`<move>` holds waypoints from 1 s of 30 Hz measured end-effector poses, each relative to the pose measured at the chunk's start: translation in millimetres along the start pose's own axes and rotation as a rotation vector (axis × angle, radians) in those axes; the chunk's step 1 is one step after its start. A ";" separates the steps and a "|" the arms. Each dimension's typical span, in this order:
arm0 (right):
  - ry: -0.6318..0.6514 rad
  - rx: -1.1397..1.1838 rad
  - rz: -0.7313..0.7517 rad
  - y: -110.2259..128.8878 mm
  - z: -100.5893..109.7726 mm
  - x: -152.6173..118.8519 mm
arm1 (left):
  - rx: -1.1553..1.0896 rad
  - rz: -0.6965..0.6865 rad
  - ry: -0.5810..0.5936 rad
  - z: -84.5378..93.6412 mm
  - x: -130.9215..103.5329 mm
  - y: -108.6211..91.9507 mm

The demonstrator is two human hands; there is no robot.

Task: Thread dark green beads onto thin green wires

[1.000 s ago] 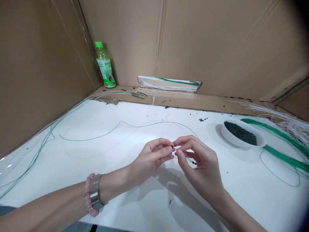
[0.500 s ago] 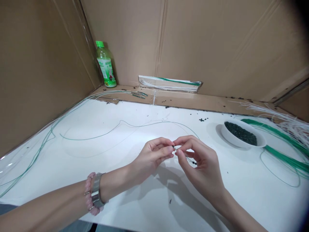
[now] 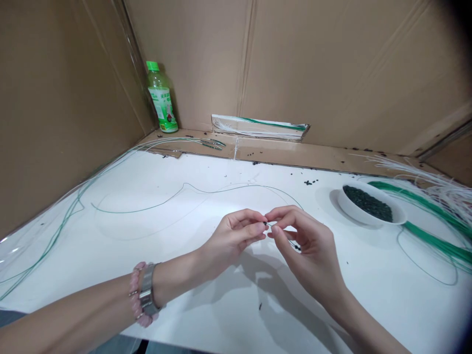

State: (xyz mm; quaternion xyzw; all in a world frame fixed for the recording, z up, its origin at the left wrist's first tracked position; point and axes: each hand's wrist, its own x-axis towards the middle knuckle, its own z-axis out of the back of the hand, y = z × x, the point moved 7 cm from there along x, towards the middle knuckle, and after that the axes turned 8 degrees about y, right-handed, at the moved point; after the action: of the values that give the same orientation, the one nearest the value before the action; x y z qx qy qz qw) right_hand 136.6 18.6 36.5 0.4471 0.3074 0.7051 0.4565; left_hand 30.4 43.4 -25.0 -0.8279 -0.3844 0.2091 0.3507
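My left hand [image 3: 236, 235] pinches a tiny dark bead [image 3: 265, 223] between thumb and forefinger. Right against it, my right hand [image 3: 306, 241] is closed on a thin green wire [image 3: 269, 225] whose end is at the bead; whether it has passed through cannot be seen. The fingertips of both hands nearly touch. A couple of dark beads [image 3: 297, 248] sit on the wire below my right fingers. A long stretch of the wire runs from behind my right hand across the white table toward the left.
A white bowl [image 3: 344, 210] full of dark beads stands to the right, beside bundles of green wire [image 3: 435, 239] and white strands [image 3: 438, 184]. A green-capped bottle [image 3: 162, 103] stands in the back left corner. Cardboard walls [image 3: 313, 59] enclose the table; loose beads [image 3: 309, 183] are scattered about.
My right thumb has shifted very slightly to the right along the wire. My left hand and the other things stay as they were.
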 end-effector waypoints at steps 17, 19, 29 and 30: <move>0.010 -0.205 0.076 7.5 1.7 -0.8 | 0.273 -0.083 -0.044 0.8 -0.4 -11.4; 0.023 -0.218 0.091 7.9 0.4 -1.0 | 0.322 -0.110 -0.033 -0.3 -0.3 -13.1; -0.019 -0.196 0.032 2.1 6.1 -0.4 | 0.388 -0.156 -0.088 6.6 -1.0 -16.7; -0.024 -0.233 0.065 5.1 6.7 0.0 | 0.392 -0.160 -0.091 6.7 -1.2 -17.2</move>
State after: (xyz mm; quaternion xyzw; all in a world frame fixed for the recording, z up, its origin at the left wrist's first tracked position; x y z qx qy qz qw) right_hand 140.8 16.8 43.5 0.4089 0.2033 0.7452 0.4860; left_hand 17.1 53.1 -16.7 -0.7005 -0.4162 0.2886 0.5028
